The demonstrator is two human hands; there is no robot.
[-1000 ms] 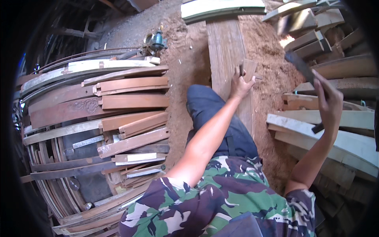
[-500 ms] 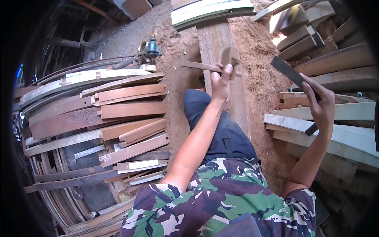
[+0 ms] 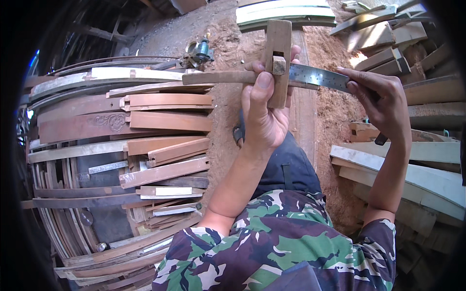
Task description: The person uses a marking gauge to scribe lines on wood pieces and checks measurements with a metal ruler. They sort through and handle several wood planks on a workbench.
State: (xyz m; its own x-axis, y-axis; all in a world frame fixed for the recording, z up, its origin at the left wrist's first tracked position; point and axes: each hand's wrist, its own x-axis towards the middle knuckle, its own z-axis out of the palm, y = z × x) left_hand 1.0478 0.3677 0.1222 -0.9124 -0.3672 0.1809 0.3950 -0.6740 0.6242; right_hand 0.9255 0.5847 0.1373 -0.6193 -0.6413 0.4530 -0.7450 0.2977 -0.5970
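Upright in my left hand (image 3: pixel 266 119) is a wooden marking gauge (image 3: pixel 278 41), its block gripped by thumb and fingers while its long stem sticks out to both sides. My right hand (image 3: pixel 386 99) pinches a steel ruler (image 3: pixel 318 77) near one end. The ruler's other end reaches the right side of the gauge block and lies along the stem. Below my right palm a short dark end (image 3: pixel 381 139) shows; the hand hides whether it joins the ruler.
A wooden plank (image 3: pixel 305 111) runs away from me beneath my hands, over sawdust-covered ground. Stacked shaped timber (image 3: pixel 170 121) fills the left; more boards (image 3: pixel 403 169) lie at the right. A green machine (image 3: pixel 204 50) stands far left, and pale pieces (image 3: pixel 286 14) rest at the plank's far end.
My left hand has raised the marking gauge nearer to me. My right hand has moved left and up and turned the ruler, bringing it from well apart to the gauge's block.
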